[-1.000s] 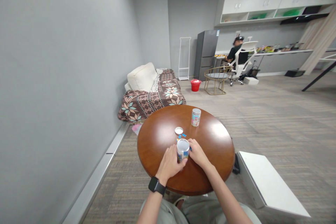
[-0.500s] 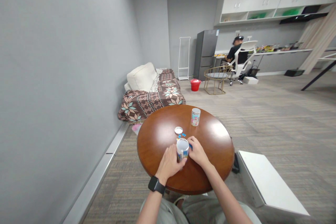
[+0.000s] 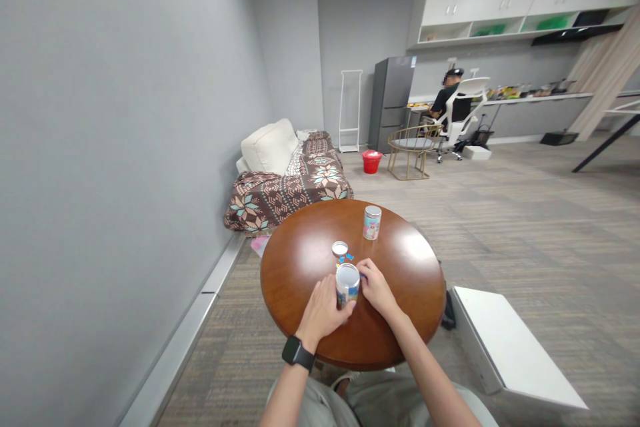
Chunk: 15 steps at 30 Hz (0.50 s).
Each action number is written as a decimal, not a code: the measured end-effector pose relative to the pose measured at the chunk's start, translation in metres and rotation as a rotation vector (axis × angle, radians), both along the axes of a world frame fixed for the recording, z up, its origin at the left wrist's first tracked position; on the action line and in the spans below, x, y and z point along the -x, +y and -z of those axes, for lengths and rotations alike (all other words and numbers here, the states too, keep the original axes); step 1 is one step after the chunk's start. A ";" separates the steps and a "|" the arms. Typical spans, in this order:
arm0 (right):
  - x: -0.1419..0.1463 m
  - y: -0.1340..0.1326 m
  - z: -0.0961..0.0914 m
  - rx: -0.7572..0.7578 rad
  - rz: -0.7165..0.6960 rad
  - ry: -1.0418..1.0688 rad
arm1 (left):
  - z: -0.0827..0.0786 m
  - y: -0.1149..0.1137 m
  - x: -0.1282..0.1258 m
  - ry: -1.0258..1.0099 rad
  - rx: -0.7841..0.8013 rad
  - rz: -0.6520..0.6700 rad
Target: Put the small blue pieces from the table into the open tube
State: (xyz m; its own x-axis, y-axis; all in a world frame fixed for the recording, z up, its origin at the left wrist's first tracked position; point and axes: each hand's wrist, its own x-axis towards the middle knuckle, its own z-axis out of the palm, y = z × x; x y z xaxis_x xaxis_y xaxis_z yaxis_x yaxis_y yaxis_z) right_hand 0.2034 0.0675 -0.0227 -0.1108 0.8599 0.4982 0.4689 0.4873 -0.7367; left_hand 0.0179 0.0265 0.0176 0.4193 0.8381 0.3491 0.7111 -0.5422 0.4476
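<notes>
An open small can [image 3: 347, 283] with a blue and white label stands near the front of the round brown table [image 3: 300, 260]. My left hand [image 3: 323, 310], with a black watch on the wrist, is wrapped round the can's side. My right hand [image 3: 375, 288] lies on the table just right of the can, fingers curled at some small blue pieces I cannot make out. The can's round lid [image 3: 340, 248] lies flat behind it, with a few small blue pieces [image 3: 347, 257] beside it. A second, closed can [image 3: 371, 223] stands farther back.
A grey wall runs along the left. A white box [image 3: 510, 347] lies on the floor right of the table. A sofa with a patterned blanket [image 3: 290, 183] is behind, then a red bucket [image 3: 371, 161], a gold chair and a seated person [image 3: 447, 103] at a far counter.
Almost nothing differs. My right hand's fingers have shifted slightly beside the can; my left hand keeps its hold.
</notes>
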 end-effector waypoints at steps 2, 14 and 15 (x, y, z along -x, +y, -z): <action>0.000 0.000 0.000 -0.001 0.003 0.000 | 0.001 0.000 0.000 0.000 -0.010 0.003; 0.001 -0.002 -0.001 -0.026 0.021 0.007 | 0.000 0.000 0.000 0.018 0.008 -0.003; 0.001 -0.002 -0.002 -0.031 0.024 0.007 | 0.000 0.000 0.000 0.021 0.015 -0.003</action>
State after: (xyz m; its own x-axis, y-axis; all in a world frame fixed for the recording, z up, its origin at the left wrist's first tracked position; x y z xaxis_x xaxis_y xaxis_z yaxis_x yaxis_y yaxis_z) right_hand 0.2025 0.0654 -0.0209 -0.0873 0.8467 0.5249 0.4758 0.4984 -0.7247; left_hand 0.0182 0.0269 0.0176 0.4239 0.8444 0.3277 0.7220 -0.5334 0.4406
